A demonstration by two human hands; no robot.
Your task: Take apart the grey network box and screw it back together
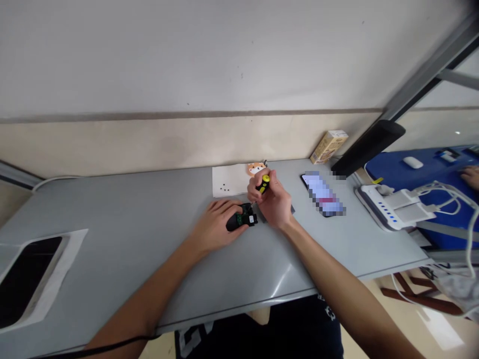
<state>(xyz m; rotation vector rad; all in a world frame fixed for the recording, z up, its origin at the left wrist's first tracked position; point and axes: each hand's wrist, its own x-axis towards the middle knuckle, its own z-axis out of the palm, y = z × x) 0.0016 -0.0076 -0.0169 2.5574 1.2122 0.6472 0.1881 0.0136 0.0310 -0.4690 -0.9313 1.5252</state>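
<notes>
From where I watch, the left forearm reaches up from the lower left, and the left hand (216,225) lies low over the grey tabletop (142,209), palm down. Its fingers arch over the far side of a small black device (232,223) while the thumb runs along the near side, so I have that part pinched between them, the hand only partly closed. The device sits near the middle of the tabletop, its green circuit board (240,219) exposed beside the fingers. My right forearm slants in from the lower right, the wrist raised, and the right hand (276,203) is curled into a loose fist around a black-and-yellow handle (264,184), its yellow end facing up. The fist hangs just beyond the device and to its right; I cannot tell whether the tool's tip touches it. Behind both hands lies a white sheet (229,178) with small dark pieces (224,188) scattered on it.
</notes>
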